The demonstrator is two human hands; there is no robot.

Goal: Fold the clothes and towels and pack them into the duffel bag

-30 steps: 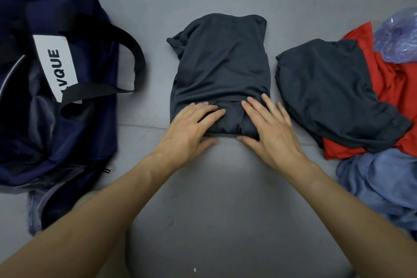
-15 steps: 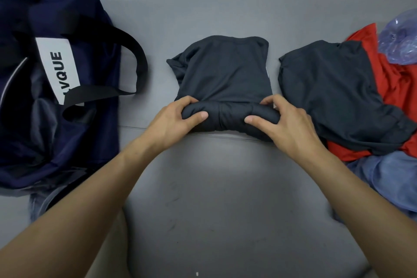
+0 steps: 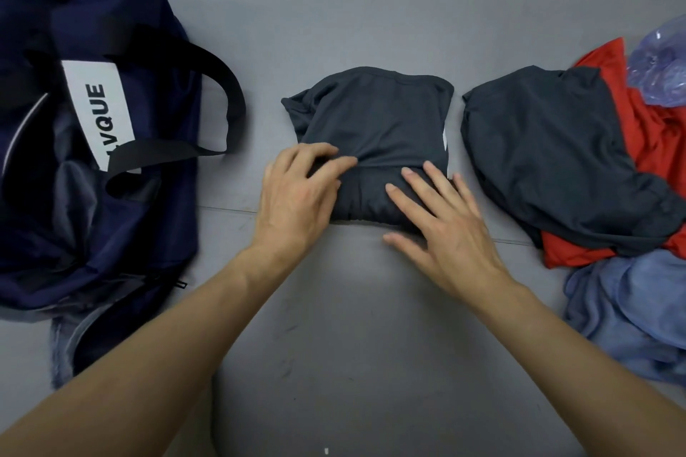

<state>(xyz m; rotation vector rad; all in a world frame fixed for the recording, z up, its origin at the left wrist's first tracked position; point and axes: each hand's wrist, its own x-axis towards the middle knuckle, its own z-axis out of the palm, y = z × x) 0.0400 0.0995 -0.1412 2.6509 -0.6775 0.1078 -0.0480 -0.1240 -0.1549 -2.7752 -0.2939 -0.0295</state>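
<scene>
I am pressing left grip [image 3: 297,197] and right grip [image 3: 445,230], both spread flat, on the half-rolled shirt [image 3: 378,115] at twelve o'clock, while the pile [image 3: 549,152] at three o'clock is waiting unfolded and the bag [image 3: 156,234] at nine o'clock is lying open.

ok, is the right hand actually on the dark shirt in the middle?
Touching. The head view shows the right hand lying flat, fingers spread on top of the rolled near end of the dark shirt.

bare floor [image 3: 356,326] near side, duffel bag [image 3: 92,159] left, clothes pile [image 3: 594,178] right
</scene>
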